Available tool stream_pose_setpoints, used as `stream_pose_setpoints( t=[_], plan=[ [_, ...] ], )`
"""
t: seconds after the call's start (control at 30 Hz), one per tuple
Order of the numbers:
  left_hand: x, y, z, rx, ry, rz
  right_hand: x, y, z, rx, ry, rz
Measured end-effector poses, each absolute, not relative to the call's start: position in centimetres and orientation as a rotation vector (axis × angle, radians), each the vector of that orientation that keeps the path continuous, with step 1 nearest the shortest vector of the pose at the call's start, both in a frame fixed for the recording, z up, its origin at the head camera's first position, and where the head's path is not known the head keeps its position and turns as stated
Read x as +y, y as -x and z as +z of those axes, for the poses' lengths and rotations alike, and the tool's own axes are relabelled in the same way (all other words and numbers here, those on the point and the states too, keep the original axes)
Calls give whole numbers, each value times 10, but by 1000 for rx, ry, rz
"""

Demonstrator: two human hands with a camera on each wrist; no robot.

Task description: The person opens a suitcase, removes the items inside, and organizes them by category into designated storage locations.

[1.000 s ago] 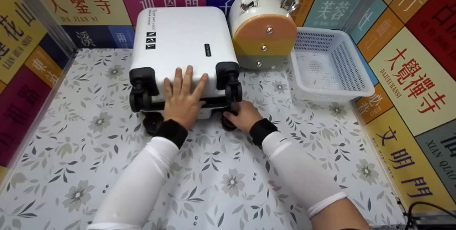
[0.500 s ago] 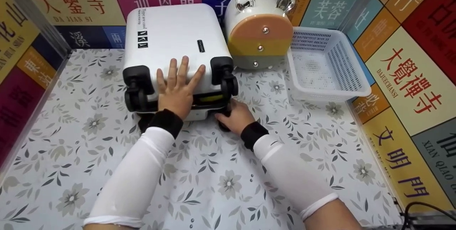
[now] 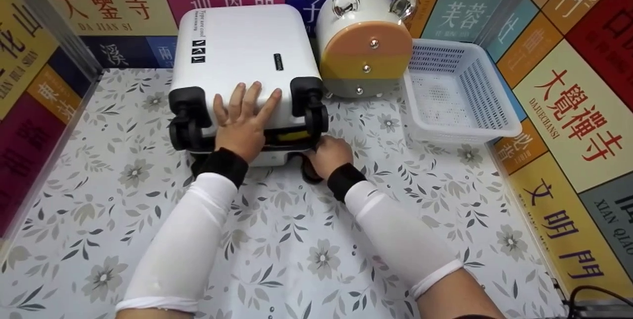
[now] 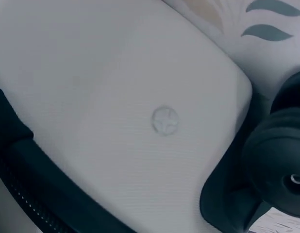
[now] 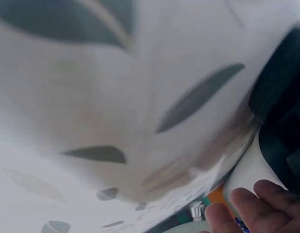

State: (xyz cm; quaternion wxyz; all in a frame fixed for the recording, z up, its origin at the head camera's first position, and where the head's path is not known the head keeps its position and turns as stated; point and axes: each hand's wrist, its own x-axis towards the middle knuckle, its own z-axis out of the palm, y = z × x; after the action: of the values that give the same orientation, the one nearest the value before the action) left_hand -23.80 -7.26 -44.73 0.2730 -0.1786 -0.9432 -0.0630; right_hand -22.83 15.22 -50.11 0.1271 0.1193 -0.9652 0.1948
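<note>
A white hard-shell suitcase [image 3: 242, 42] lies flat on the floral table cover [image 3: 296, 240], its black wheels [image 3: 314, 111] toward me. My left hand [image 3: 245, 121] presses flat on the upper shell with straight, spread fingers. My right hand [image 3: 329, 153] curls round the suitcase's lower right corner by a bottom wheel [image 3: 309, 173]. A narrow gap between the shells shows a yellow lining [image 3: 293, 136]. The left wrist view is filled by the white shell [image 4: 116, 97] and a black wheel [image 4: 276, 165]. The right wrist view shows fingertips [image 5: 257, 208] beside the white shell and a dark wheel [image 5: 286, 111].
A round white case with orange, yellow and grey bands [image 3: 366, 47] stands right of the suitcase. A white mesh basket [image 3: 465, 133] sits at the far right. Coloured panel walls [image 3: 568, 86] close in three sides. A black cable [image 3: 588, 292] lies at the bottom right corner.
The shells have parted slightly, so a yellow strip now shows. My right hand has slid left along the suitcase's bottom edge. My left hand stays flat on top.
</note>
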Motion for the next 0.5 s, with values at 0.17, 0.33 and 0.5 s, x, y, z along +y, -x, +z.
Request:
stream_pose_setpoints(
  t=[0.17, 0.33, 0.5],
  plan=[
    [-76, 239, -447, -2506, 499, -191, 148, 229, -501, -2747, -380, 484],
    [-83, 237, -444, -2496, 531, -220, 147, 232, -501, -2749, -353, 509],
    [-91, 235, -442, -2465, 556, -238, 146, 237, -502, -2822, -231, 553]
  ],
)
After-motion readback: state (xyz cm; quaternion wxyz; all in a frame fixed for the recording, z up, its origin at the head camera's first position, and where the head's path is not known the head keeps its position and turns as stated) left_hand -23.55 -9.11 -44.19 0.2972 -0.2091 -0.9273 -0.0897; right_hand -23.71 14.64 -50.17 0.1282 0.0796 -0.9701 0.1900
